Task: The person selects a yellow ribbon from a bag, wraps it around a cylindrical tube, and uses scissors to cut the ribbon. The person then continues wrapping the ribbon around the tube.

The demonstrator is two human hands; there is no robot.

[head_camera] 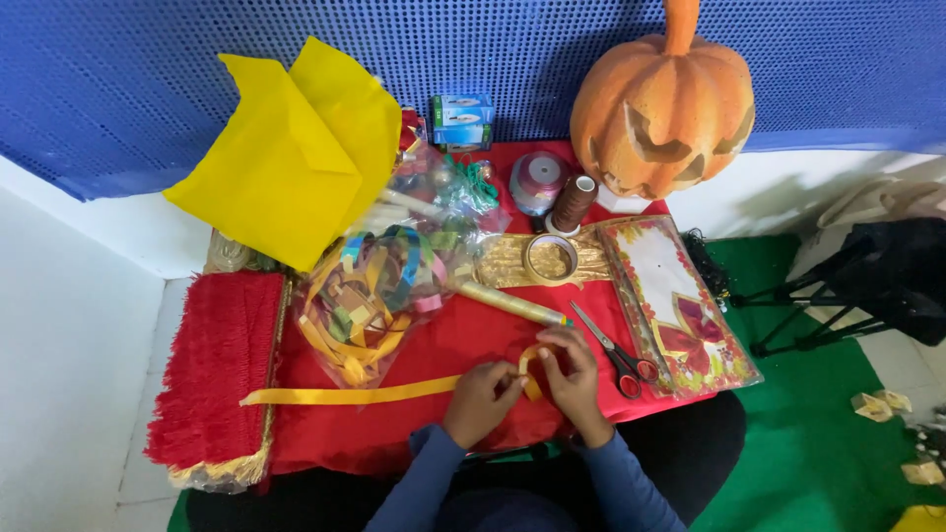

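A long yellow-gold ribbon (345,395) lies across the red cloth (463,340) and runs from the left into my hands. My left hand (480,398) pinches the ribbon where it reaches my fingers. My right hand (573,375) holds the ribbon's end, which is curled into a small loop (529,358) between both hands. Red-handled scissors (615,353) lie just right of my right hand, blades pointing up-left. A gold roll (510,303) lies slanted just above my hands.
A clear bag of coloured ribbons (370,296), a tape ring (550,258), thread spools (572,204), a decorated card sleeve (678,305), yellow paper (291,153) and an orange pumpkin (662,99) crowd the cloth. Red fringed fabric (212,374) lies left; a black tripod (867,286) stands right on green flooring.
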